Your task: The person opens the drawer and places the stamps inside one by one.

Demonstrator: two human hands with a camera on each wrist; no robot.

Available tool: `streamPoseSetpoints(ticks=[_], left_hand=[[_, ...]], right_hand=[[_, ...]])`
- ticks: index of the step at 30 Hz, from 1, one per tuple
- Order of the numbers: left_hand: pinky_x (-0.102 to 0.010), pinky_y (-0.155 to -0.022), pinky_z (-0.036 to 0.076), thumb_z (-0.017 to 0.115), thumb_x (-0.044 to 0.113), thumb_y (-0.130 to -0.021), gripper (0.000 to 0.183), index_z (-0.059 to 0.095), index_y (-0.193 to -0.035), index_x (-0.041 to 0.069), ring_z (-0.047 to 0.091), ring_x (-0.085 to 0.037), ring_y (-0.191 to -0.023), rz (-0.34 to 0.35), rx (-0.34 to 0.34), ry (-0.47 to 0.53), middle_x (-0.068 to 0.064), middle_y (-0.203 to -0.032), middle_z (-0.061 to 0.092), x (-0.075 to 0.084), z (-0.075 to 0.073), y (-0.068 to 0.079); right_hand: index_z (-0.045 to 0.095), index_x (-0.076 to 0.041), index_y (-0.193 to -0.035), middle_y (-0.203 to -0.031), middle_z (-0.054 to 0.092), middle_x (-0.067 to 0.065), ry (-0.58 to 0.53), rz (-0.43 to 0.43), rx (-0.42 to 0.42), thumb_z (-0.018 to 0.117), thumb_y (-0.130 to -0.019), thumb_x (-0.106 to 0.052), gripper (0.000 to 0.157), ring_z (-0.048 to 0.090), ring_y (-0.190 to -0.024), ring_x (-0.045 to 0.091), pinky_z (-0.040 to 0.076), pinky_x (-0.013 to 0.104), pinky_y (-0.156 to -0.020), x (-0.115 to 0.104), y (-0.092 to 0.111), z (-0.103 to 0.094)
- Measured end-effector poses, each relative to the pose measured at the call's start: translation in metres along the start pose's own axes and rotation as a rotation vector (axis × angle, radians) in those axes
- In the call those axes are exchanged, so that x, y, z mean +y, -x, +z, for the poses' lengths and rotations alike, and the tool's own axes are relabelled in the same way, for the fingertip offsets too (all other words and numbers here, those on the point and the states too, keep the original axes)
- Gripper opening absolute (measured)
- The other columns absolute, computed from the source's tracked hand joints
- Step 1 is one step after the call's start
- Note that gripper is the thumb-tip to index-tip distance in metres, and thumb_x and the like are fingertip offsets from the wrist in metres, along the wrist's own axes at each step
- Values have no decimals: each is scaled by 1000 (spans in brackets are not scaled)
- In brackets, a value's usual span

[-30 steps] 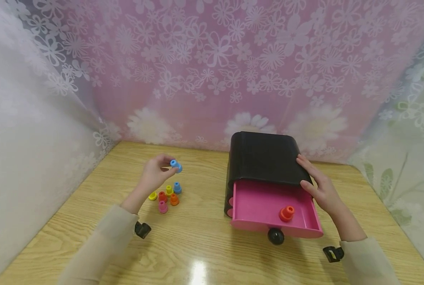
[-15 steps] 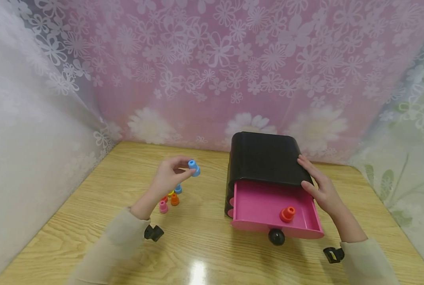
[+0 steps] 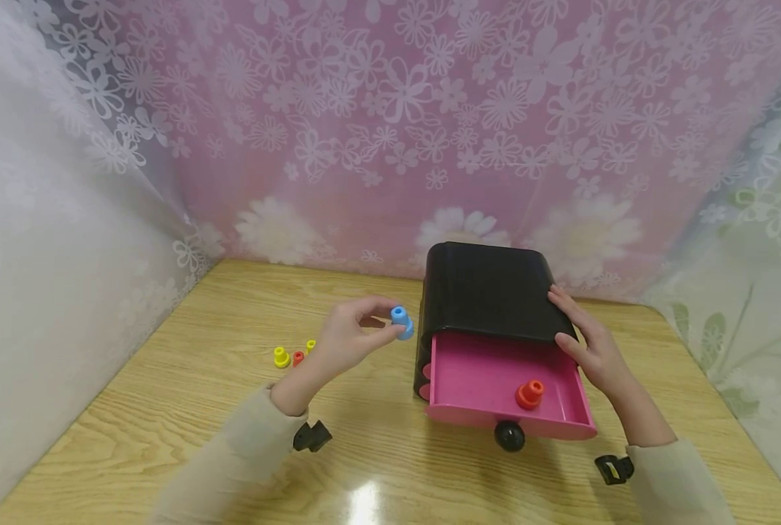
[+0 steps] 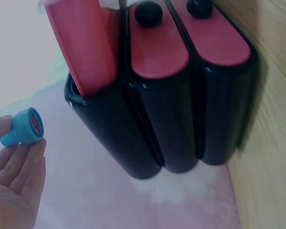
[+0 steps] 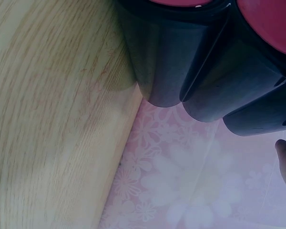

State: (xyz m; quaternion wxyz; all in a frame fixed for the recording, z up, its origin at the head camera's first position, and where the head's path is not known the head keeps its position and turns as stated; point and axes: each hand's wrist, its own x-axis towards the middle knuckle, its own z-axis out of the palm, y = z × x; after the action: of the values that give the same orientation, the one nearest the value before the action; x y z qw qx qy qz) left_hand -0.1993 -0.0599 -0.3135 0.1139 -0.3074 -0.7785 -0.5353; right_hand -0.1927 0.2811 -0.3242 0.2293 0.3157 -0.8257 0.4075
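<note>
My left hand point(image 3: 354, 337) pinches a small blue stamp point(image 3: 400, 321) between thumb and fingers, held in the air just left of the black drawer cabinet point(image 3: 491, 288). In the left wrist view the blue stamp point(image 4: 26, 126) shows a dark red patterned face. My right hand point(image 3: 593, 350) rests along the cabinet's right edge, fingers fairly straight and thumb near the front top edge. The pink top drawer point(image 3: 469, 375) is pulled out. A red-orange stamp point(image 3: 530, 394) stands inside it, toward the front right.
Behind my left forearm, yellow stamps point(image 3: 281, 357) and a red stamp point(image 3: 299, 359) stand on the wooden table point(image 3: 377, 467); the arm hides others. The drawer's black knob point(image 3: 509, 436) juts forward. A pink flowered curtain point(image 3: 364, 182) hangs behind the table.
My left hand has carried the blue stamp rightward from above the group of stamps to beside the cabinet. My right hand, the cabinet and the drawer have stayed in place.
</note>
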Motion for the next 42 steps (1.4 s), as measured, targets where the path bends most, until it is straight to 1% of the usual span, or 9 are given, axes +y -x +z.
streamPoseSetpoints(ticks=[4, 7, 15, 21, 27, 31, 33, 37, 42], left_hand=[[-27, -74, 49, 68, 14, -78, 27, 63, -102, 4, 59, -14, -86, 12, -42, -5, -2, -95, 64, 7, 10, -2], [-29, -74, 49, 68, 14, -77, 26, 64, -101, 3, 59, -11, -86, 38, -69, -9, -2, -95, 64, 11, 18, -5], [-23, -71, 49, 68, 11, -77, 26, 61, -101, 1, 58, -5, -79, 92, -170, -5, -3, -88, 63, 18, 39, -13], [-19, -68, 48, 68, 12, -77, 26, 60, -101, 3, 57, -2, -76, 94, -242, -31, -2, -88, 62, 22, 53, -17], [-13, -72, 43, 68, 20, -78, 26, 63, -100, 8, 54, 0, -80, 125, -283, -163, 4, -90, 63, 24, 63, -18], [-11, -66, 40, 69, 24, -77, 26, 65, -100, 11, 50, -1, -74, 150, -296, -268, 7, -89, 64, 24, 67, -18], [-11, -62, 39, 69, 25, -77, 27, 65, -100, 12, 49, -1, -70, 151, -315, -297, 8, -88, 64, 24, 68, -19], [-9, -64, 39, 68, 27, -78, 27, 65, -101, 12, 49, 3, -70, 134, -375, -346, 10, -89, 63, 25, 69, -21], [-8, -69, 39, 67, 30, -79, 28, 65, -100, 13, 52, 5, -74, 148, -425, -420, 9, -91, 62, 25, 71, -22]], right_hand=[[39, 13, -124, -131, 32, 31, -1, -3, 3, 50, -87, -6, 43, 24, -129, 18, 20, 14, -98, 1, 0, 0], [39, 13, -124, -131, 32, 31, 0, -2, 3, 50, -86, -5, 43, 24, -129, 18, 20, 14, -98, 0, -1, 0], [39, 12, -125, -131, 32, 31, -12, 9, 0, 50, -86, -2, 44, 24, -129, 18, 20, 14, -98, 0, -1, 0], [39, 12, -125, -132, 32, 30, -32, 5, 6, 50, -85, -1, 43, 24, -129, 18, 20, 15, -98, 4, 1, 1], [39, 13, -124, -132, 32, 30, -41, -16, 16, 49, -86, -2, 43, 24, -129, 21, 21, 15, -99, 4, 2, 2], [39, 14, -124, -133, 32, 28, -36, -25, 12, 49, -86, -2, 42, 24, -129, 20, 20, 15, -99, 4, 2, 2], [38, 14, -124, -134, 31, 26, -31, -34, 1, 47, -85, 2, 42, 23, -129, 19, 20, 15, -99, 5, 2, 2], [36, 15, -125, -137, 29, 22, -21, -51, -22, 45, -81, 10, 45, 21, -130, 17, 18, 15, -100, 6, 2, 1], [36, 14, -125, -137, 29, 22, -27, -52, -20, 46, -81, 10, 45, 21, -130, 16, 18, 15, -100, 10, 3, 1]])
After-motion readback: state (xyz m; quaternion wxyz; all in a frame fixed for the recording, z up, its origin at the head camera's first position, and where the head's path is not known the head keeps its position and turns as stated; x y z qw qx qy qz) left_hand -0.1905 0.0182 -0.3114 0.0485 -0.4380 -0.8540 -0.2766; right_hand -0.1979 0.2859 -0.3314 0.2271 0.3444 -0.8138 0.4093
